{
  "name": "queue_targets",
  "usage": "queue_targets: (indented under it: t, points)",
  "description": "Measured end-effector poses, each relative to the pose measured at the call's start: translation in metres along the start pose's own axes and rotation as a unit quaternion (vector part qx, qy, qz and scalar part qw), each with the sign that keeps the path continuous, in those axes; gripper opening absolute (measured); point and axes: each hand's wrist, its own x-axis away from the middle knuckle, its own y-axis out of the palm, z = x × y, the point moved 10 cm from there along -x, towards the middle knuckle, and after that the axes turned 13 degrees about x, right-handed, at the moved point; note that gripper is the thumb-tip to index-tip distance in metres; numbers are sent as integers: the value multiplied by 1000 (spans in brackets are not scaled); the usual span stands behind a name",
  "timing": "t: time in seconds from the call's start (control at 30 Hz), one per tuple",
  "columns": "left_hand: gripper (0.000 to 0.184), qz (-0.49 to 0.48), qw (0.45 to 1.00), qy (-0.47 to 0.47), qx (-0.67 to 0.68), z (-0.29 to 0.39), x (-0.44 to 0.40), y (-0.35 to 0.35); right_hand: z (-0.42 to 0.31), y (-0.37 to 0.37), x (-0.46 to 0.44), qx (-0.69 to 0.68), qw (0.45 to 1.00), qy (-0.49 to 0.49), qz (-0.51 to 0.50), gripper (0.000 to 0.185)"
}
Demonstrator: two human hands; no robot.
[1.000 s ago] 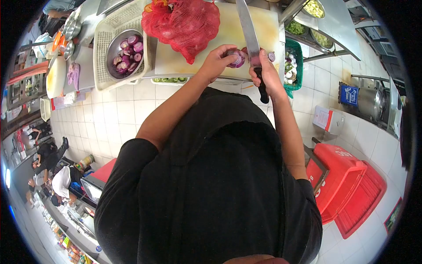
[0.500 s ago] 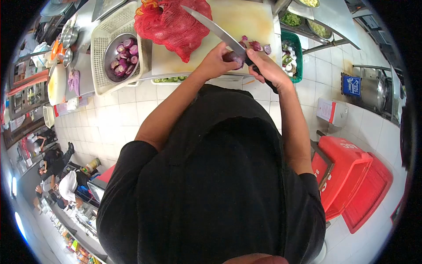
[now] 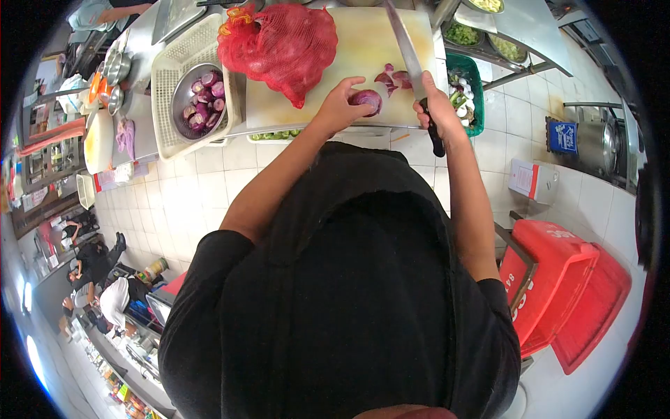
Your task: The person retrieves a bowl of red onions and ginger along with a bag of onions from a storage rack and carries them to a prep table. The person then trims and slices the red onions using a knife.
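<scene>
My left hand (image 3: 340, 105) holds a red onion (image 3: 366, 103) between thumb and fingers near the front edge of the white cutting board (image 3: 352, 52). In my right hand (image 3: 440, 108) is the black handle of a kitchen knife (image 3: 407, 49), its long blade pointing up and away from me. The blade is apart from the onion. Pieces of purple onion skin (image 3: 394, 79) lie on the board between my hands. Beyond my left hand rests a red mesh sack (image 3: 283, 52) of what look like onions.
A cream plastic basket (image 3: 164, 87) to the left holds a metal bowl (image 3: 179, 105) with several peeled onions (image 3: 202, 101). A green basket (image 3: 477, 105) of scraps stands off the board's right end. An open red bin (image 3: 558, 279) is behind on the right. Other people (image 3: 115, 300) are far left.
The knife has swung away from the onion and now points straight ahead instead of up-left. My right hand has moved slightly right, apart from my left. More skin lies on the board.
</scene>
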Motion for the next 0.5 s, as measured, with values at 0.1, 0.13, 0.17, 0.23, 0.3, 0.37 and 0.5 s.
queue_targets:
  t: [0.1,0.13,0.17,0.23,0.3,0.37,0.5]
  points:
    - [58,8,994,-11,111,-18,-2,-12,-4,8,3,1,1000,-20,-5,58]
    - [55,27,985,-21,167,-21,-2,-15,-4,11,5,-13,999,-32,3,57]
    - [51,45,973,-31,223,-24,-2,-19,-6,13,8,-26,999,-44,10,55]
    - [49,70,948,-40,308,-24,-1,-23,-9,19,23,-49,997,-63,25,58]
    - [47,85,930,-49,355,-21,1,-24,-7,28,34,-84,994,-65,15,59]
    - [45,91,925,-54,364,-16,0,-25,-2,42,35,-131,990,-52,-20,57]
    - [40,52,910,-39,410,-6,-1,-15,-3,71,37,-165,979,-54,-104,65]
